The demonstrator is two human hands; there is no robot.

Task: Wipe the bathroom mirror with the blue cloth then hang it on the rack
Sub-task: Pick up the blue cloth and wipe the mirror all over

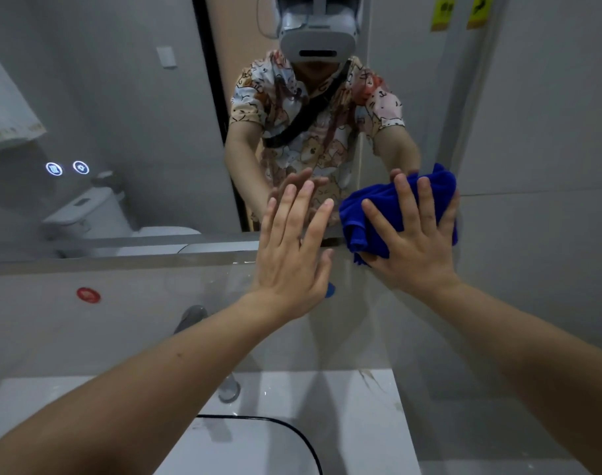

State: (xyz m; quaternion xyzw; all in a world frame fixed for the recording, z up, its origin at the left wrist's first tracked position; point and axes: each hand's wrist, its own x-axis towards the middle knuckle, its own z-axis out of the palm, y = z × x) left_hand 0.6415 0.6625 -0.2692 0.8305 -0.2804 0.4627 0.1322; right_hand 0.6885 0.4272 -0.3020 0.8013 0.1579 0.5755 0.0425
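Observation:
The bathroom mirror (148, 108) fills the upper left and middle of the view. A bunched blue cloth (368, 214) is pressed against the mirror's lower right corner. My right hand (416, 241) lies flat on the cloth with fingers spread, holding it to the glass. My left hand (292, 252) is open with its palm against the mirror's bottom edge, just left of the cloth, holding nothing. No rack is in view, apart from a pale towel (8, 111) reflected at the far left.
A white basin (258, 447) with a tap (193, 318) stands below the mirror. Two lit touch buttons (66, 168) glow on the glass. Grey tiled wall (539, 166) runs to the right. A toilet (94, 214) and a person wearing a headset appear in reflection.

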